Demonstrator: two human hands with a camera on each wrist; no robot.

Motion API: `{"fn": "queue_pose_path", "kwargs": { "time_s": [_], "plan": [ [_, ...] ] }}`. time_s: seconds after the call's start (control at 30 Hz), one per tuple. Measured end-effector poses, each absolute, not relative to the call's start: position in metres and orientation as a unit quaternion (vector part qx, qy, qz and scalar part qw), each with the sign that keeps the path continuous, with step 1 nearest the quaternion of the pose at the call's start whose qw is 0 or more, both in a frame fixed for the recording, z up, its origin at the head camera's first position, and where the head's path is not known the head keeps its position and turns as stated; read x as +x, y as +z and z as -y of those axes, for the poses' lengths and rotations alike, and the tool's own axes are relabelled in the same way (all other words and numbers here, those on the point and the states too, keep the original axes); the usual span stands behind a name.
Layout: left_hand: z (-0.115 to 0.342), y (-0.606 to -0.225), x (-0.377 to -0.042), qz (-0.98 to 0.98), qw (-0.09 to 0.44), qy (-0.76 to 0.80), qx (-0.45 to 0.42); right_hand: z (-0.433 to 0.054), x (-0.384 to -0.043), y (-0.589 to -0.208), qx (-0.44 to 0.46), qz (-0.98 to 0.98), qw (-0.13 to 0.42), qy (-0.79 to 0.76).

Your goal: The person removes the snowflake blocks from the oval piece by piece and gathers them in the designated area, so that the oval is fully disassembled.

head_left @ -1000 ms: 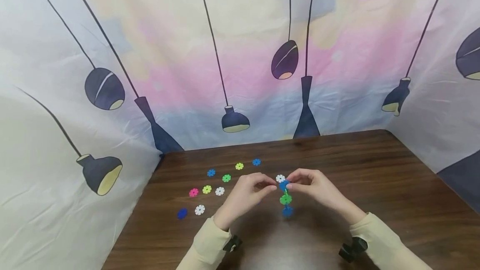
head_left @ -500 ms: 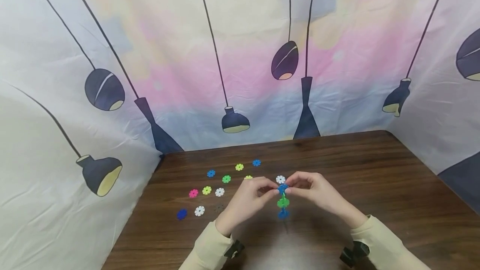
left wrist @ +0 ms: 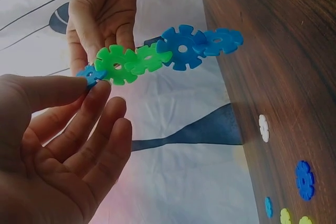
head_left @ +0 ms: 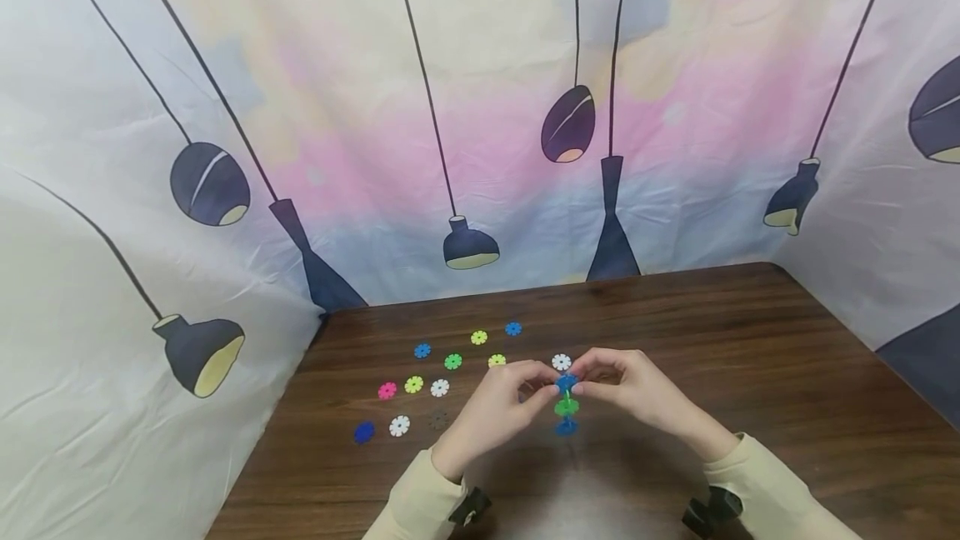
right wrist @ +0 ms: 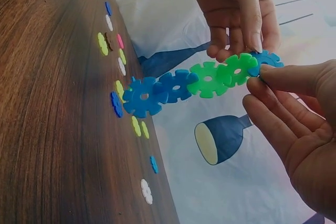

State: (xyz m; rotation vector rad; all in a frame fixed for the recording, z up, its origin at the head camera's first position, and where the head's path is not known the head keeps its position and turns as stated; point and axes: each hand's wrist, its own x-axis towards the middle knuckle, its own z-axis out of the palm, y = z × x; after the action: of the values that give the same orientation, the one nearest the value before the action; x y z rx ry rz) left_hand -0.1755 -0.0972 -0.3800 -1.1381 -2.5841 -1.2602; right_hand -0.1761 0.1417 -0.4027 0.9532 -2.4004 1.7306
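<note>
A chain of interlocking snowflake discs hangs from both hands in the head view. My left hand pinches the top blue snowflake disc from the left with thumb and fingertips. From the right, my right hand pinches that same disc. Two linked green discs follow it in the left wrist view, then two blue discs at the free end. The right wrist view shows this chain too, its end blue disc nearest the camera. Fingertips partly cover the pinched disc.
Loose snowflake discs lie flat on the brown wooden table, mostly left of the hands: a pink disc, a dark blue disc, several yellow, white, green and blue ones. A white disc lies just beyond the hands. Patterned cloth hangs behind.
My left hand has moved right and closed the gap to the top blue disc, which it now pinches. The right hand and the chain have shifted slightly toward the person.
</note>
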Motion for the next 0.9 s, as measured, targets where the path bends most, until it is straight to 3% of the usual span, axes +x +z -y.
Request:
{"fn": "queue_pose_path", "kwargs": {
  "time_s": [0.23, 0.63, 0.9],
  "plan": [
    [0.096, -0.381, -0.175, 0.83, 0.038, -0.418, -0.368, -0.142, -0.178, -0.404, 0.299, 0.776, 0.023, 0.555],
    [0.093, -0.383, -0.174, 0.8, 0.127, -0.473, -0.347, -0.135, -0.175, -0.418, 0.289, 0.808, -0.017, 0.512],
    [0.09, -0.387, -0.172, 0.786, 0.181, -0.444, -0.39, -0.133, -0.177, -0.415, 0.302, 0.806, 0.047, 0.507]
  ]
}}
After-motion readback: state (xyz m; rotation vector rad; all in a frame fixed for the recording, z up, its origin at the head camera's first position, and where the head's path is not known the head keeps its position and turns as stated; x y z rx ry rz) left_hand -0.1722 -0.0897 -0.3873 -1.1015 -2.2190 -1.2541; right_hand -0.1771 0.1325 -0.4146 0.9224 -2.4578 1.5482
